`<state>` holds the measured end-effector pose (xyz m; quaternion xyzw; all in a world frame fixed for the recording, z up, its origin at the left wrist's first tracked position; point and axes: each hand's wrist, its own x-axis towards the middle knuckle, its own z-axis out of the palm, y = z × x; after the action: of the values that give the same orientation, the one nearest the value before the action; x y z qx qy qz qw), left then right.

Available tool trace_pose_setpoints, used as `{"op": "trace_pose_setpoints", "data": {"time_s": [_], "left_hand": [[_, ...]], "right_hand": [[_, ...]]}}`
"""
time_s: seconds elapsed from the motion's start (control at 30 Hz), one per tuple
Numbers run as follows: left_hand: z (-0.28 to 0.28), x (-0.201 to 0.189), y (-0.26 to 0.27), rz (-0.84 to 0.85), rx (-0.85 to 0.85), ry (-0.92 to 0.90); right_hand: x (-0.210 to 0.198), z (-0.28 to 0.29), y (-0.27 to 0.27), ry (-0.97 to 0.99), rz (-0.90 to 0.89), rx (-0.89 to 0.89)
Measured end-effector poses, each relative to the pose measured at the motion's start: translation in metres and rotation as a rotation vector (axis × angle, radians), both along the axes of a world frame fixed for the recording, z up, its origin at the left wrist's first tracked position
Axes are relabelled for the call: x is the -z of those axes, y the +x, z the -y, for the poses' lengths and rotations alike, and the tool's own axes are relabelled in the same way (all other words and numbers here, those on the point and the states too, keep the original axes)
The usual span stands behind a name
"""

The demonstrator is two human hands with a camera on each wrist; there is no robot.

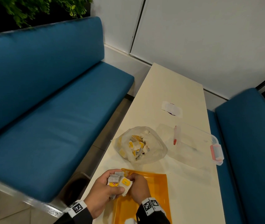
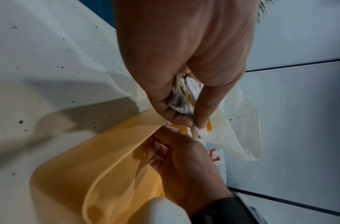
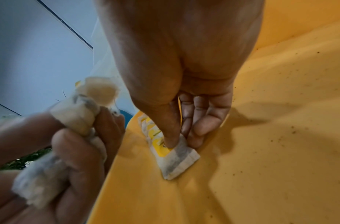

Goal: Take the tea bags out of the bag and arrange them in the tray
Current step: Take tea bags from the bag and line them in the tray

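Note:
My left hand (image 1: 117,183) grips a bundle of white and yellow tea bags (image 1: 114,179) just above the near-left corner of the orange tray (image 1: 157,188). In the left wrist view the bundle (image 2: 181,97) sits squeezed between the thumb and curled fingers of that hand (image 2: 190,119). My right hand (image 3: 181,141) pinches a single tea bag (image 3: 177,160) between thumb and fingers, low against the tray (image 3: 261,136) beside its left rim. The clear plastic bag (image 1: 157,151) lies open beyond the tray, with several tea bags (image 1: 138,145) inside.
A clear lidded box (image 1: 193,143) with red latches stands right of the bag. A small paper (image 1: 172,109) lies farther back on the narrow cream table (image 1: 160,88). Blue benches flank the table. A white blurred object (image 1: 129,221) sits at the tray's near edge.

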<state>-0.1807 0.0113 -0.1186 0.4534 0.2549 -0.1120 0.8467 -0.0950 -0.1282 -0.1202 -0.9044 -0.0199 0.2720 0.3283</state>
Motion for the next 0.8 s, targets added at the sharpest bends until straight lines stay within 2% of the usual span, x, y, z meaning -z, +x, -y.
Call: {"op": "trace_pose_setpoints", "data": {"time_s": [0.13, 0.27, 0.43, 0.5, 0.63, 0.8], "left_hand": [[-0.005, 0.000, -0.001, 0.018, -0.025, 0.007], [-0.006, -0.001, 0.001, 0.033, -0.061, 0.039], [-0.001, -0.002, 0.006, 0.076, -0.096, 0.110], [0.001, -0.004, 0.007, 0.094, -0.086, 0.146], [0.005, -0.006, 0.007, 0.136, -0.059, 0.242], [0.006, -0.008, 0.006, 0.133, -0.079, 0.281]], "right_hand": [[-0.003, -0.003, 0.001, 0.018, -0.020, -0.007], [-0.012, 0.010, 0.002, 0.045, -0.032, 0.092], [-0.035, 0.026, -0.003, 0.412, -0.227, 0.302], [-0.043, 0.028, -0.005, 0.515, -0.279, 0.315], [-0.048, 0.027, -0.009, 0.548, -0.220, 0.220], [-0.052, 0.025, -0.012, 0.562, -0.095, 0.203]]}}
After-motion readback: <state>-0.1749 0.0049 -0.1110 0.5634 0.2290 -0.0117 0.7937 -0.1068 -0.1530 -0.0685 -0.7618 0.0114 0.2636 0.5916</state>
